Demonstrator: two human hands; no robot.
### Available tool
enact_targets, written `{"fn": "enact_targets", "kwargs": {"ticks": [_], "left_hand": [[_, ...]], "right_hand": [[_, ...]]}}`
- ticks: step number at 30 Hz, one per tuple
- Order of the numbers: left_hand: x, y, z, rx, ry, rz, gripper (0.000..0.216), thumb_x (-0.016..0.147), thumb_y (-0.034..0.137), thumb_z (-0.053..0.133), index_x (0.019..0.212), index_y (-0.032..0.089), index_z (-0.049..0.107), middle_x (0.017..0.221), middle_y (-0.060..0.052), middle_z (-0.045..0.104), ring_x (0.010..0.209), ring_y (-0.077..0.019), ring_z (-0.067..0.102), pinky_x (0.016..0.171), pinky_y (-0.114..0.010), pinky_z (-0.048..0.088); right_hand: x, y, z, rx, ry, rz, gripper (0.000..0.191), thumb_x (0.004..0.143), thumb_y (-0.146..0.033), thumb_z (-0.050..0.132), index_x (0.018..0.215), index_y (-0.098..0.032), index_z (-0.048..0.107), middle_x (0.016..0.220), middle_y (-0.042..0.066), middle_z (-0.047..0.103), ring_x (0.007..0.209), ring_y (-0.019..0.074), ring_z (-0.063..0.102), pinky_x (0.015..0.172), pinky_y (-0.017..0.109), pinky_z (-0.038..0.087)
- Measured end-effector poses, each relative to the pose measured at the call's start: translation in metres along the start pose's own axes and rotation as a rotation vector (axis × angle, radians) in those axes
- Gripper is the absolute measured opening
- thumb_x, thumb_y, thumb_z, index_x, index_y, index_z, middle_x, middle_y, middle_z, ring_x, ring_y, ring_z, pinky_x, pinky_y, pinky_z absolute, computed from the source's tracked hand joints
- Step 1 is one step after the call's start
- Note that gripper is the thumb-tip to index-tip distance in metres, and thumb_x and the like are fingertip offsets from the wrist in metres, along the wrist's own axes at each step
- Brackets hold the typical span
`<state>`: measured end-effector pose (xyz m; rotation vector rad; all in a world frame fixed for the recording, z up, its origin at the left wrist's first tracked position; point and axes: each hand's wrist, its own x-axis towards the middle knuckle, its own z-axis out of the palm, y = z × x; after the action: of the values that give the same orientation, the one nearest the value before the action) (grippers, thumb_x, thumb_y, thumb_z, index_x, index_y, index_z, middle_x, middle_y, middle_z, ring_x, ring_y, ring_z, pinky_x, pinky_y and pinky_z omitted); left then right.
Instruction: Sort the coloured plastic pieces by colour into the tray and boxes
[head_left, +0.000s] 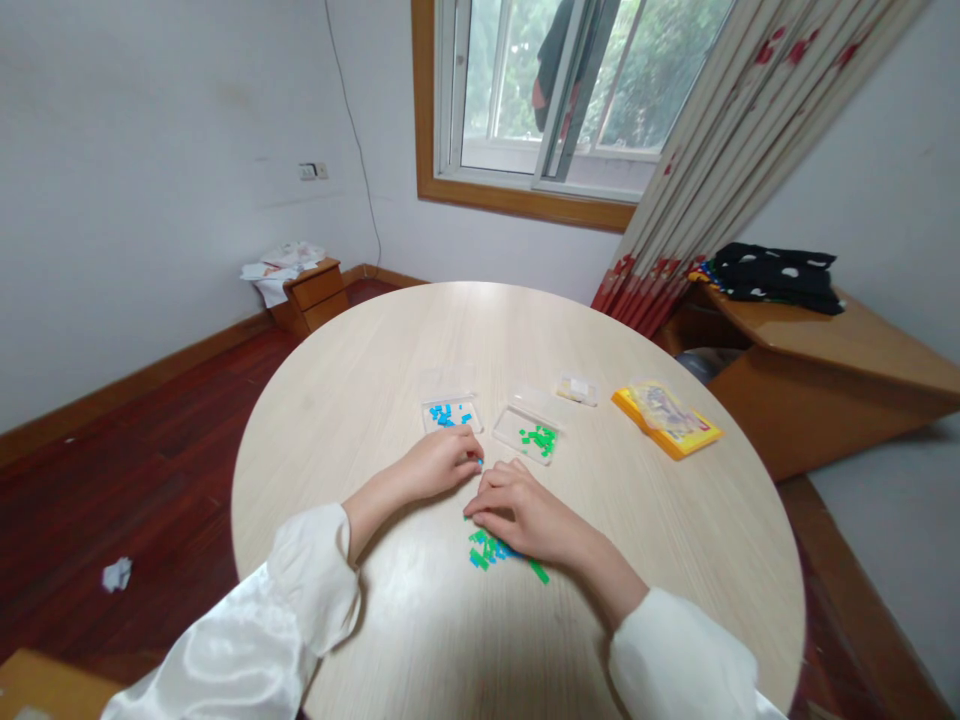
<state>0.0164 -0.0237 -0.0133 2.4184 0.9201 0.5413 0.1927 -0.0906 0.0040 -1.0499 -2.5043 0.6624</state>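
Mid-frame, the left hand (442,461) pinches a blue plastic piece (480,463), the right hand (527,508) a green plastic piece (465,516), presumably because both are tiny.

The site is a room, evidently in a home. Indicators: a floral-patterned curtain (739,140) beside a wood-framed sliding window (562,110); a dark red plank floor (172,480); a small drawer cabinet (319,290) bearing papers (281,265); a round wood-grain table (390,370); black-and-white fabric (780,272) lying on wooden furniture (832,380).
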Motion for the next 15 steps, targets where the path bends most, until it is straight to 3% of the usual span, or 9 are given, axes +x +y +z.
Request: {"fn": "enact_targets", "kwargs": {"ticks": [6, 10, 15], "left_hand": [[0.002, -0.015, -0.019, 0.031, 0.354, -0.177, 0.013, 0.081, 0.016, 0.055, 0.089, 0.016, 0.066, 0.088, -0.006, 0.061, 0.083, -0.0174, 0.058, 0.079, -0.031, 0.045], [0.002, -0.024, -0.019, 0.071, 0.443, -0.246, 0.023, 0.08, 0.019, 0.057, 0.101, 0.016, 0.065, 0.088, -0.005, 0.061, 0.084, -0.0176, 0.058, 0.08, -0.031, 0.045], [0.002, -0.023, -0.017, 0.06, 0.486, -0.212, 0.028, 0.081, 0.022, 0.057, 0.109, 0.016, 0.061, 0.087, -0.004, 0.062, 0.082, -0.0167, 0.057, 0.079, -0.03, 0.044]], "right_hand": [[0.003, -0.001, 0.008, -0.072, -0.05, -0.02, 0.015, 0.087, -0.019, 0.057, 0.087, -0.021, 0.071, 0.081, 0.004, 0.063, 0.083, 0.0162, 0.052, 0.075, 0.032, 0.031], [0.003, 0.001, 0.009, -0.067, -0.042, 0.004, 0.014, 0.086, -0.018, 0.057, 0.081, -0.019, 0.07, 0.08, 0.004, 0.063, 0.081, 0.0156, 0.051, 0.075, 0.031, 0.031], [0.002, 0.003, 0.009, -0.082, -0.009, 0.028, 0.015, 0.087, -0.017, 0.055, 0.078, -0.018, 0.066, 0.08, 0.003, 0.063, 0.082, 0.0161, 0.051, 0.076, 0.032, 0.031]]}}
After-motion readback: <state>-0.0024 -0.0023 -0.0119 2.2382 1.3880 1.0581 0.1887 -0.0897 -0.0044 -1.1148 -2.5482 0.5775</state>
